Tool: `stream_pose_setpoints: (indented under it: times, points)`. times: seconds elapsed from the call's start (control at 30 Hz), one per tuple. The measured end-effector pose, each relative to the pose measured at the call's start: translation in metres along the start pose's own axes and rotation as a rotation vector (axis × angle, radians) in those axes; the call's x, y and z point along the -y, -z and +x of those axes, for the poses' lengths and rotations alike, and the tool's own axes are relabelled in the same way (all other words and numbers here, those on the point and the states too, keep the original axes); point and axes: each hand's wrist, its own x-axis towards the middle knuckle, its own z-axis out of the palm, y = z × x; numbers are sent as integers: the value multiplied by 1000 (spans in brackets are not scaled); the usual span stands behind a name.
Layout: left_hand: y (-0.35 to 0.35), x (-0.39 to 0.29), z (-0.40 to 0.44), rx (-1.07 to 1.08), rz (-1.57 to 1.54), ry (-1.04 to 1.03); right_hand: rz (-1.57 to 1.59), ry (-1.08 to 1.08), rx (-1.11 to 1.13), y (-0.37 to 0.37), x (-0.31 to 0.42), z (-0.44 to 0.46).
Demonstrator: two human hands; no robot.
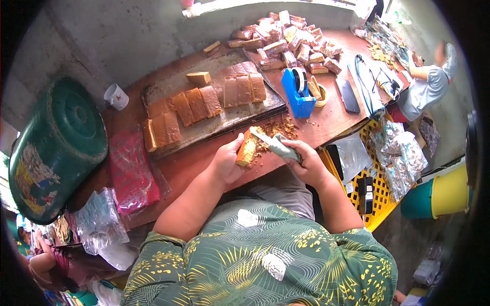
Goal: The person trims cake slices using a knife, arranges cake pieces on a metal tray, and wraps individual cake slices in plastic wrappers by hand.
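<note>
My left hand (228, 159) is wrapped around a slice of cake (247, 153), with its yellow crumb side facing right. In my right hand (307, 164) is a knife (264, 137), its handle covered by a pale green wrapping. The blade points left and lies at the top of the slice. Loose crumbs (285, 127) are scattered on the table just beyond my hands. Farther back, a dark metal tray (176, 80) carries several brown-topped cake slices (190, 107), some standing side by side and one lying apart.
A heap of wrapped slices (286, 46) covers the table's back. A blue tape dispenser (300, 94) and a phone (347, 95) stand right of the tray. At left are a green tub (61, 148) and red plastic (133, 173). A yellow crate (380, 191) sits low right; another person (427, 84) works beyond.
</note>
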Motion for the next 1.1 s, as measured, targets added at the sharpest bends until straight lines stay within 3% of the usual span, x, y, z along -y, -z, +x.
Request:
stream_pose_setpoints:
  times: [0.1, 0.47, 1.1]
  points:
    - [-18, 2, -4, -127, 16, -81, 71, -78, -70, 0, -6, -3]
    - [-17, 7, 0, 71, 70, -317, 539, -271, -51, -28, 24, -12]
    - [-9, 9, -2, 69, 3, -432, 531, -258, 68, -34, 25, -12]
